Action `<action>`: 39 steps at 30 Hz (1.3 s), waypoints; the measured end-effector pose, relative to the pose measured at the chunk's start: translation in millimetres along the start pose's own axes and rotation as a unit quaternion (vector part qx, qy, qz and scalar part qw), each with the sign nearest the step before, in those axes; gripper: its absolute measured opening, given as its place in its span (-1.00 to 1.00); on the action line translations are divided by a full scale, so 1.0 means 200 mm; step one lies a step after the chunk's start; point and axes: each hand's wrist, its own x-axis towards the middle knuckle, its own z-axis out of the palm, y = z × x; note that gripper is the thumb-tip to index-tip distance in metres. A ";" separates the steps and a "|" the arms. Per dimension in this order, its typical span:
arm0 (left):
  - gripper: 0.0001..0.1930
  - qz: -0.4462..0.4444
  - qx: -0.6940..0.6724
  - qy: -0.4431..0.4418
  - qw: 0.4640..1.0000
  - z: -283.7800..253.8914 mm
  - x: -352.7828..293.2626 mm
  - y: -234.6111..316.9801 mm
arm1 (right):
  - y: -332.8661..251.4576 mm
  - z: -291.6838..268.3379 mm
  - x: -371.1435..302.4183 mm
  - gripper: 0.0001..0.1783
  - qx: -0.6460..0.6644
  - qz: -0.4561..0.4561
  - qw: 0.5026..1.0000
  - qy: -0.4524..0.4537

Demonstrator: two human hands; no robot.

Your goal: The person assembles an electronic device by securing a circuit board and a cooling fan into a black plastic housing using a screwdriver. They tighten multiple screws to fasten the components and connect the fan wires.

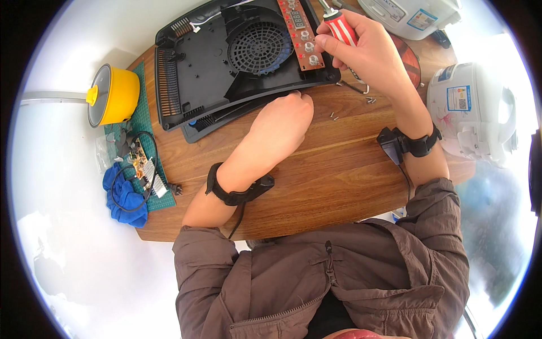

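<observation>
A black plastic housing (209, 68) of a small appliance, with a round fan grille (259, 48), is tilted over another flat black panel (197, 131). Along its right side lies a brown circuit board (305, 42) with red buttons and a digit display. My left hand (287, 116) is closed at the housing's near edge, its fingertips mostly hidden. In my right hand (361, 48) is a screwdriver (341, 28) with a red-and-white striped handle; its shaft points up and away, and its tip is out of view.
Loose screws (370, 100) lie right of the housing, near a copper-coloured disc (411, 62). White rice cookers (468, 107) stand at the right. At left, a green mat (164, 199) holds a yellow pot (121, 93), a component board (141, 161) and a blue cloth (125, 198).
</observation>
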 end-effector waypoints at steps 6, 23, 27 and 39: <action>-0.85 0.000 -0.007 -0.007 1.000 0.00 -0.01 -0.02 | 0.00 0.01 0.00 -0.76 -0.006 -0.007 1.000 -0.002; -0.92 0.055 0.032 0.025 0.998 0.02 0.00 0.00 | 0.00 0.02 -0.01 -0.76 -0.009 0.007 1.000 -0.002; -0.91 0.068 -0.015 0.060 0.996 -0.03 0.00 0.03 | -0.01 0.02 -0.01 -0.76 -0.005 0.012 1.000 0.002; -0.88 0.052 -0.414 0.335 0.845 -0.49 -0.10 -0.15 | -0.06 0.08 -0.05 -0.56 0.033 -0.048 0.998 -0.009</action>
